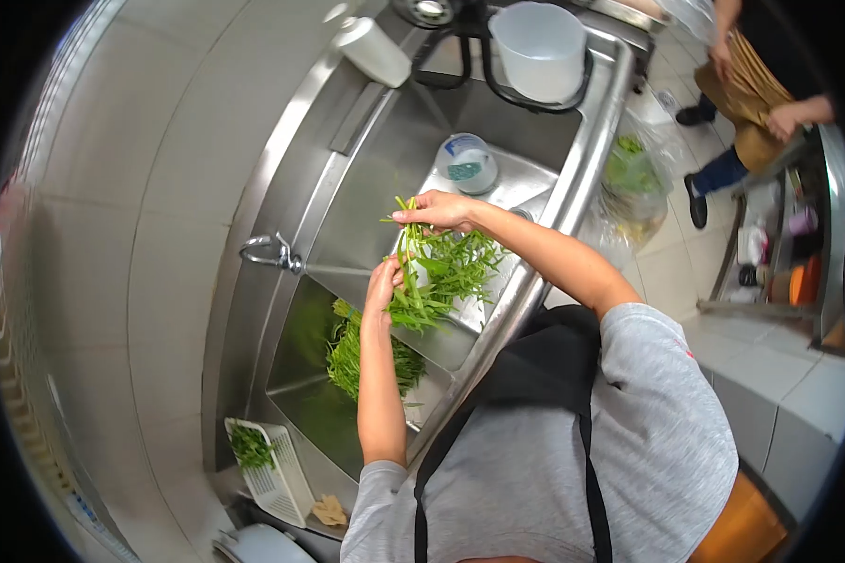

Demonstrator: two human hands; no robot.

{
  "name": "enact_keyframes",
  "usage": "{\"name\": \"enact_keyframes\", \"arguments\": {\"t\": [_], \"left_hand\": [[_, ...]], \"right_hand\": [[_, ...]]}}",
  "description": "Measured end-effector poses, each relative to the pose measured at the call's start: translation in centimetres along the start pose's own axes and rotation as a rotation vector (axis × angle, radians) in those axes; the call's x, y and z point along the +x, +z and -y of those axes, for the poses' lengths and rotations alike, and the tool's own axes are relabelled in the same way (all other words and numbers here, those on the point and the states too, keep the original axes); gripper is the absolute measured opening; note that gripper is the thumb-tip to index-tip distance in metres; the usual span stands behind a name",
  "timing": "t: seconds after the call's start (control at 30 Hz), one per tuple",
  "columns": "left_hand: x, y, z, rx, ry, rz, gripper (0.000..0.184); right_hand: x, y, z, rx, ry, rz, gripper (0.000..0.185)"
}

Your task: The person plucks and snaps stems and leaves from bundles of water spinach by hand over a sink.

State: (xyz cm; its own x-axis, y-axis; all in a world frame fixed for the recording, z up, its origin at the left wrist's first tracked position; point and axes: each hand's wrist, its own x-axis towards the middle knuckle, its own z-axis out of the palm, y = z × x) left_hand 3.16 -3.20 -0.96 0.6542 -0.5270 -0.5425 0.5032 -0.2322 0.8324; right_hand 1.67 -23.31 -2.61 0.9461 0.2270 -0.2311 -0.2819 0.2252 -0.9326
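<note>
My right hand (438, 211) is closed, thumb and fingers pinching the stem ends of a bunch of long-leaved greens (443, 286). Just below and to the left, my left hand (385, 280) is wrapped round stems of the same bunch. The leaves hang over the divider between the two basins of a steel sink (516, 150). In the near-left basin lies a larger heap of greens (355, 361), partly hidden behind my left forearm. A round plastic tub (467, 164) with a blue-green thing inside stands in the other basin.
A tap (272, 253) juts from the wall side. A white bottle (376, 52) and a large translucent container (539, 52) stand at the far end. A white basket (274, 474) holds more greens. Plastic bags (634, 183) lie on the floor near another person (756, 103).
</note>
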Motion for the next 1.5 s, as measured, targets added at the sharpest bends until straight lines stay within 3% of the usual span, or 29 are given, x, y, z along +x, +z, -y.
{"name": "enact_keyframes", "arguments": {"t": [0.03, 0.13, 0.17, 0.3, 0.4, 0.53, 0.67, 0.73, 1.03, 1.17, 1.3, 1.4, 1.5], "left_hand": [[-0.3, 0.1, -0.2, 0.056, 0.011, 0.056, 0.022], [-0.8, 0.9, 0.3, 0.246, 0.076, -0.112, 0.022], [0.2, -0.1, 1.7, 0.346, 0.318, -0.199, 0.022], [-1.2, -0.9, 0.2, 0.549, 0.613, -0.384, 0.02], [-4.6, 1.4, -1.7, 0.812, 0.65, -0.203, 0.023], [-5.6, 1.0, -1.0, 1.058, 0.474, -0.214, 0.025], [-4.5, -3.1, 2.1, 0.578, 0.551, 0.019, 0.024], [-6.2, -3.5, 1.6, 0.5, 0.321, 0.038, 0.018], [-7.5, -5.2, 1.8, 0.499, 0.17, 0.44, 0.029], [-7.1, -4.3, 1.2, 0.467, 0.134, 0.494, 0.028], [-6.9, -3.7, 1.8, 0.374, 0.22, 0.441, 0.027], [-6.9, -3.7, 2.4, 0.231, 0.176, 0.349, 0.027], [-7.0, -4.4, 2.7, 0.329, 0.222, 0.346, 0.024]], "right_hand": [[-0.4, 0.0, -0.2, 0.005, -0.031, -0.057, 0.038], [-2.1, -0.5, -0.5, -0.082, -0.046, -0.147, 0.03], [-2.4, -0.4, -0.8, -0.128, -0.068, -0.224, 0.031], [-4.0, 0.9, -1.9, -0.319, -0.162, -0.489, 0.042], [-4.1, 3.4, -2.7, -0.319, -0.182, -0.531, 0.044], [-4.5, 7.5, -2.0, -0.404, -0.075, -0.577, 0.045], [-3.9, 9.2, -3.4, -0.459, -0.196, -0.602, 0.047], [-3.8, 9.4, -4.0, -0.4, -0.181, -0.564, 0.047], [-8.4, 12.6, -1.4, -0.432, -0.064, -0.625, 0.037], [-9.4, 13.0, -1.3, -0.508, -0.074, -0.67, 0.031], [-9.4, 13.0, -1.0, -0.428, -0.05, -0.673, 0.03], [-8.8, 12.5, -1.7, -0.322, -0.089, -0.695, 0.03], [-8.8, 12.6, -2.0, -0.322, -0.053, -0.604, 0.028]]}}
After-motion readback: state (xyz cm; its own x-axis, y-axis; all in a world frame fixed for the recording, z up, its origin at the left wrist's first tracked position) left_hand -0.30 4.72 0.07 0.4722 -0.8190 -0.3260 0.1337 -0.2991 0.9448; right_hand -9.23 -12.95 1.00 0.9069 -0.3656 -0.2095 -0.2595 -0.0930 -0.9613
